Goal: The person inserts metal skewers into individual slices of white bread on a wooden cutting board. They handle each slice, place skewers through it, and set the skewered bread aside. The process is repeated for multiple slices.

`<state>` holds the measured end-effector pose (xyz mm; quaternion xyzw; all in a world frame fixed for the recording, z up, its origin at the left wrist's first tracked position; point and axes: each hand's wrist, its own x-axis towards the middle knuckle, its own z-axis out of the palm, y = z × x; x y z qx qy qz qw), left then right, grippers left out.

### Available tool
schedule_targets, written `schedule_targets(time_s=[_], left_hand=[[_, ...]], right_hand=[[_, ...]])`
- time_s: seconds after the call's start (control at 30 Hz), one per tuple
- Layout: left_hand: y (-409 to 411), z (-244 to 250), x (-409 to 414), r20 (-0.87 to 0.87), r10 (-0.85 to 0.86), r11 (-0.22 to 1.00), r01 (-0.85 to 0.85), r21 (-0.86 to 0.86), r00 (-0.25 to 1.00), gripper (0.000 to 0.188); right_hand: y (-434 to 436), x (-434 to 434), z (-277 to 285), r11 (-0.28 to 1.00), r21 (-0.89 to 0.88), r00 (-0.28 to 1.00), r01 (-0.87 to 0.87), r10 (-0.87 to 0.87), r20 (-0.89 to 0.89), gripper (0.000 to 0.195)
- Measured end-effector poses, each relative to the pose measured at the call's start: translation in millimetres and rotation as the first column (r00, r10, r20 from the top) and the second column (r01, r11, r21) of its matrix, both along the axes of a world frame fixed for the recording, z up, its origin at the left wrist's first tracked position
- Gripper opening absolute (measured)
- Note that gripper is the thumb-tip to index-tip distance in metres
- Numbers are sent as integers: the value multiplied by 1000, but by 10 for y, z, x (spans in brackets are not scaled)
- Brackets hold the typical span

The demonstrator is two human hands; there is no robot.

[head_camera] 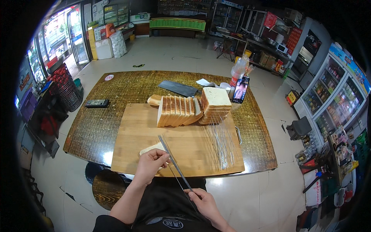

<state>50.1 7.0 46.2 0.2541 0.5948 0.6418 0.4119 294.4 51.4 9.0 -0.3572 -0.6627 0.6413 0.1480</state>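
My right hand (204, 203) holds the lower part of a dark, narrow metal rod (177, 166) that slants up to the left over the board. My left hand (152, 165) has thumb and fingertips pinched on a thin metal skewer (177, 177) alongside the rod; exactly where the fingers grip is partly hidden. Beneath the left hand, a slice of white bread (148, 149) lies on the wooden cutting board (130, 139), mostly covered. Farther back on the board lean several bread slices (175, 111) in a row, beside a stack of bread slices (217, 100). Loose metal skewers (222, 148) fan out at the board's right.
Behind the bread rests a dark cleaver blade (178, 88). A propped phone (241, 90), plastic cups (237, 71) and white paper (203, 82) stand or lie at the table's back right. A remote control (97, 103) lies left. A round stool (105, 188) is below the table's front edge.
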Motion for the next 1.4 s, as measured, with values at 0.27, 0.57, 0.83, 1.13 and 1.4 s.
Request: schedule_targets(time_s=[0.27,0.57,0.83,1.13,1.4], left_hand=[[-87,44,14,27,14,995,-17,94,1000,7],[-177,5,4,109,26,997,-34,67,994,7],[-214,-58,14,142,-4,997,-7,74,990,5],[-307,-127,39,93,-18,1000,18,2,996,6],[-469,-321,-393,-374,205,976,-220,3,904,15]], right_hand=[[89,84,3,969,-236,996,70,-83,-43,21],[110,226,28,999,16,994,-49,51,-97,18],[87,312,-6,927,-340,976,-155,90,-200,21],[68,402,-16,939,-328,987,-101,54,-149,26],[193,742,-211,943,-323,995,-83,96,24,26]])
